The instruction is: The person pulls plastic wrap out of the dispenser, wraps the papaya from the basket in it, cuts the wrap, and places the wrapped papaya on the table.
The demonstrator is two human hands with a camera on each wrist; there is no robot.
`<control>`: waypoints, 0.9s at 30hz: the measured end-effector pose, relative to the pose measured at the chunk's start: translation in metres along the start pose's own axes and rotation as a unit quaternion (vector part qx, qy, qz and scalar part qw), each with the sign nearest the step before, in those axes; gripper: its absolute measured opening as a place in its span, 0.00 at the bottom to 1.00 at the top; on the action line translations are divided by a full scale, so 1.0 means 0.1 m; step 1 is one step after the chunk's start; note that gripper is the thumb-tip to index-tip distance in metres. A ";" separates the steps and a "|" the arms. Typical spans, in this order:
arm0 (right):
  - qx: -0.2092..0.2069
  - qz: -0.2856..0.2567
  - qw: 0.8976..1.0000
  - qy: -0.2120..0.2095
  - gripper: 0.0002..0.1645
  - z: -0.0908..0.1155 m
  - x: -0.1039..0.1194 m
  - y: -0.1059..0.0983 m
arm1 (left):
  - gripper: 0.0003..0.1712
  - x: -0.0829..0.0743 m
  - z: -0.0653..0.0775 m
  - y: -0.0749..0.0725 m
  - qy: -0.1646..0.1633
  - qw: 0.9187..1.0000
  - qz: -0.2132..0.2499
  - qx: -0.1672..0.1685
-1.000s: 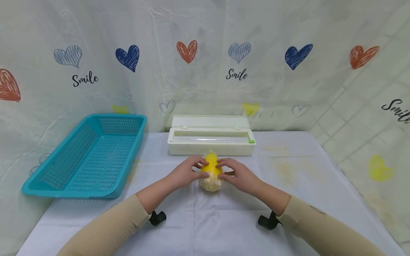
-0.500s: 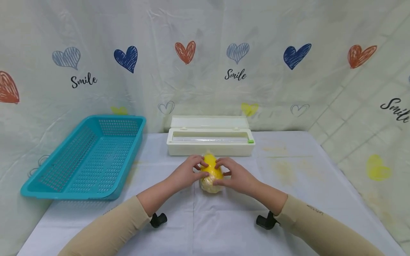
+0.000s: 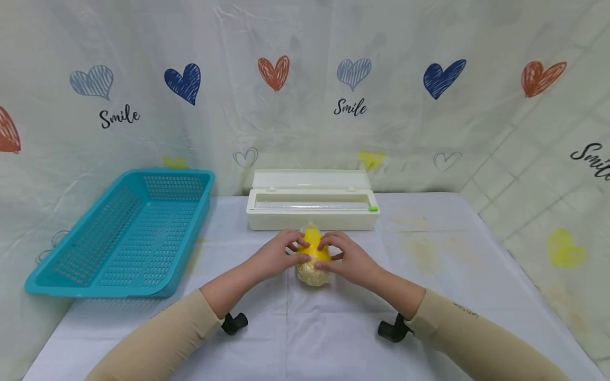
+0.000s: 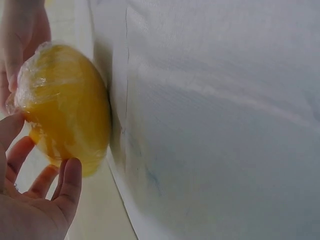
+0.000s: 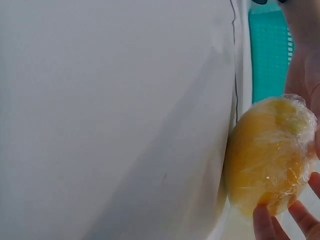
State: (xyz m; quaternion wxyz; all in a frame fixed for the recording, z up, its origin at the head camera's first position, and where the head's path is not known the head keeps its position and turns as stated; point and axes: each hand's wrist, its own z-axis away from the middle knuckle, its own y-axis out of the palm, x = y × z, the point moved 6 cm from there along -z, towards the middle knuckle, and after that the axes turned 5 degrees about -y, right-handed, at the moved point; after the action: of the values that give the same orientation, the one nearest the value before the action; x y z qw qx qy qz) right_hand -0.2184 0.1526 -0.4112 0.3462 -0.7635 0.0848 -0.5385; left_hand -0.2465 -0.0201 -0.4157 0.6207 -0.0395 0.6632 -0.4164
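A yellow oval fruit (image 3: 316, 255) wrapped in cling film lies on the white cloth, in front of the cling film box (image 3: 312, 219). My left hand (image 3: 276, 256) grips its left side with curled fingers and thumb. On the other side, my right hand (image 3: 355, 260) holds it, the thumb pressing the near top. In the left wrist view the film gathers in wrinkles on the upper side of the fruit (image 4: 70, 107), with the left fingers (image 4: 70, 187) below it. The right wrist view shows the fruit (image 5: 265, 155) resting against the cloth, right fingertips (image 5: 262, 220) at one end.
Behind the fruit, the white box stands with its lid (image 3: 312, 179) up, showing a film roll and a green slider (image 3: 374, 209). A turquoise perforated basket (image 3: 164, 288) stands at the left. A printed curtain (image 3: 305, 127) hangs behind the table.
My right thumb has moved inward from the fruit's right edge onto its near top. The left hand keeps nearly the same hold, and the fruit stays in place.
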 end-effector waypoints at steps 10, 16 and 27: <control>-0.021 -0.006 0.998 0.053 0.13 -0.05 0.04 0.03 | 0.13 0.05 0.02 -0.01 -0.007 1.000 0.007 -0.004; -0.018 -0.012 0.999 0.040 0.11 -0.07 0.04 0.00 | 0.13 0.04 0.02 -0.01 -0.008 1.000 0.000 -0.014; 0.009 0.046 0.994 0.100 0.44 0.13 -0.02 0.04 | 0.20 0.13 0.06 -0.07 -0.062 0.997 0.018 -0.049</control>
State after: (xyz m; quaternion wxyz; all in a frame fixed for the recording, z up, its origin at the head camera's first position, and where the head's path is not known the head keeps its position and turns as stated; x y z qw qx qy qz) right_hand -0.2071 0.1557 -0.4176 0.3674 -0.6978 0.1490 -0.5966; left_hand -0.2475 -0.0349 -0.4215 0.6655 -0.0832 0.6436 -0.3689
